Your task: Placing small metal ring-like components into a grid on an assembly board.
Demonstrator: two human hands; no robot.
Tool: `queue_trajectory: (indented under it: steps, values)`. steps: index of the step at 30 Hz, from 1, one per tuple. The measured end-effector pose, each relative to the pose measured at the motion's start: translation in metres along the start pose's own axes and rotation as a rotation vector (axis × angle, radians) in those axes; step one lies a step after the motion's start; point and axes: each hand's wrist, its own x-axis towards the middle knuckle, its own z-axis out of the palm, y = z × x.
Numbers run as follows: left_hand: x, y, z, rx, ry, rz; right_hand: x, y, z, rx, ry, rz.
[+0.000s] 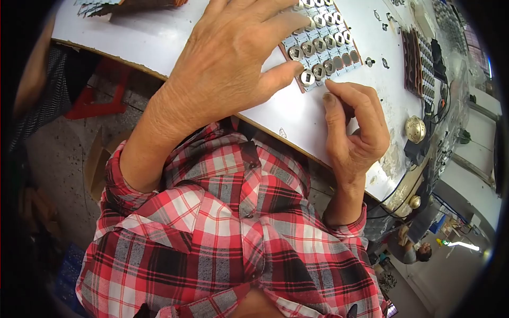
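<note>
White, wood-edged tabletop (pixel 281 124): pale-blue, brown-edged flat panel (pixel 347 68) bearing round silvery metal parts (pixel 307 78) lies beyond right hand (pixel 360 127), fingertips close, pinch impossible to tell; left hand (pixel 233 53) spread at left edge. Panel likely light, stiff; best held by edges.

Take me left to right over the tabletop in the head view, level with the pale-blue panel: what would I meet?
Left hand, pale-blue panel carrying round metal parts, two small loose metal pieces, dark stack of panels.
</note>
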Motion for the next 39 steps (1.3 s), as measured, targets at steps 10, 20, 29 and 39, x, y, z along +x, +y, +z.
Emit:
queue_trajectory:
  steps: [10, 20, 29, 39]
  values:
    - [0.034, 0.094, -0.027, 0.294, -0.38, -0.515, 0.052, 0.032, -0.032, -0.124, -0.122, -0.092]
    - [0.043, 0.109, -0.037, 0.377, -0.48, -0.584, 0.05, 0.042, -0.02, -0.043, -0.131, -0.072]
    - [0.054, 0.091, -0.035, 0.311, -0.498, -0.716, 0.065, 0.051, -0.013, 0.014, -0.086, -0.133]
    - [0.068, 0.1, -0.074, -0.13, -0.348, -0.99, 0.047, 0.042, -0.016, -0.022, -0.137, -0.11]
